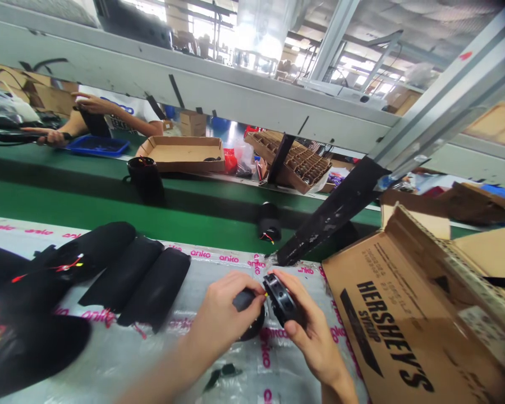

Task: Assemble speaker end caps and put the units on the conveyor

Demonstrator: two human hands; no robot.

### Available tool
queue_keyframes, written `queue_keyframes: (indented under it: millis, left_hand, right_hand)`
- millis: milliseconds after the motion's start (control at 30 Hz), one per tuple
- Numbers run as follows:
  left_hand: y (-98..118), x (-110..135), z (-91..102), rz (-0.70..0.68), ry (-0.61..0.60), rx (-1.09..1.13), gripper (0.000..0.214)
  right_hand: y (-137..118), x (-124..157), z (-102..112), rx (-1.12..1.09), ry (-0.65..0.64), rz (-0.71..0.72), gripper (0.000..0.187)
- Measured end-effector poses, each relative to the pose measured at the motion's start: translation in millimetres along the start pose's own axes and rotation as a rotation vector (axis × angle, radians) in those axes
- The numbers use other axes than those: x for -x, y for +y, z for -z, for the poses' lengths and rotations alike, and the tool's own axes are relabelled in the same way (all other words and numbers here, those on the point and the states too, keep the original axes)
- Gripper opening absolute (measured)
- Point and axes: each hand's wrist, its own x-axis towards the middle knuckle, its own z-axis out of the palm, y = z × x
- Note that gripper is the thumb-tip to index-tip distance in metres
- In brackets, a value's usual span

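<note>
Over the middle of the work surface, my right hand [313,331] grips a round black plastic part [281,298], its ringed side tilted toward my left hand. My left hand [227,308] is closed in a pinch beside that part, and a small yellow connector [266,294] shows at the fingertips. Under the left hand stands a black cylinder [252,330], partly hidden by the fingers. Several black cylindrical housings [155,286] lie to the left, some with red and yellow wires sticking out.
A Hershey's Syrup carton [387,314] stands open at the right. Behind runs a green conveyor belt [210,216] carrying black cylinders [270,220]. A black post [328,216] slants up near the carton. Across the belt, a co-worker's hands [95,104] handle a black part above a blue tray [99,147].
</note>
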Motion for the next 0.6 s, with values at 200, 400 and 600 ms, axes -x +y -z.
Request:
queue_keyframes:
  millis: [200,400,600]
  left_hand:
    - [1.9,4.5,1.8,0.032,-0.041,-0.014,0.025]
    - [-1.1,5.8,-0.9,0.051,-0.017,-0.051,0.021]
    - [-4.9,3.7,1.4,-0.01,-0.019,-0.016,0.018]
  right_hand:
    - [-0.9,-4.8,-5.1,-0.022,0.066,-0.066,0.071]
    - [1.9,1.9,3.2,-0.062,-0.044,-0.039,0.069]
    - [5.2,-0.5,-4.4,-0.119,0.01,-0.066,0.067]
